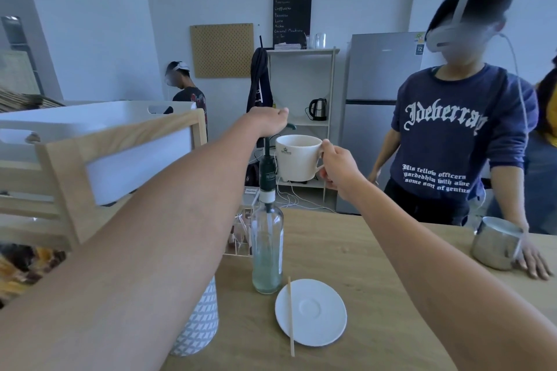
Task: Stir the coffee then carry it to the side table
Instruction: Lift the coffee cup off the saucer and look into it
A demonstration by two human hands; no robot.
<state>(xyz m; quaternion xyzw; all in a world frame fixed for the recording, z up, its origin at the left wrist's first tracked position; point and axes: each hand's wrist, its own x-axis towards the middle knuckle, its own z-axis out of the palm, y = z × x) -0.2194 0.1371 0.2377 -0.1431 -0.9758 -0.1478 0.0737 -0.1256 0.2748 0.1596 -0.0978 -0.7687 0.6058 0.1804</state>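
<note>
Two hands are up: the right hand (337, 167) pinches the cup's (297, 156) handle beside the bottle (267, 247), whose pump (266, 141) the left hand (268, 122) presses with curled fingers; the cup's contents are hidden.

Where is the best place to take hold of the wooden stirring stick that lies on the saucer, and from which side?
Pinch the wooden stick at its near end, which juts past the rim of the saucer over the table, coming from above. That end probably has a gap beneath it for a grip. Both hands are busy now.
</note>
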